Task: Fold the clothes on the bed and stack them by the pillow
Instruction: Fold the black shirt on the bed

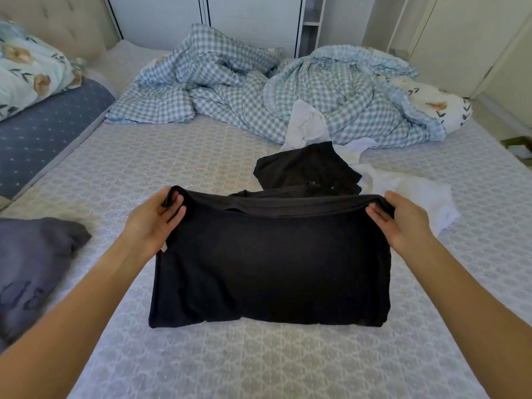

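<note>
A black garment (270, 266) hangs in front of me, its lower edge resting on the bed (172, 156). My left hand (157, 218) grips its top left corner and my right hand (403, 221) grips its top right corner, fingers curled over the folded upper edge. Behind it lies another black garment (308, 168) and crumpled white clothes (408, 194). A grey-blue garment (31, 266) lies at the left near the bed edge. A floral pillow (26, 67) sits at the far left on a dark blue dotted one (49, 125).
A rumpled blue checked duvet (259, 90) covers the far half of the bed, with a second floral pillow (437, 102) at its right end. White wardrobes stand behind. The padded headboard (57, 21) is at the upper left.
</note>
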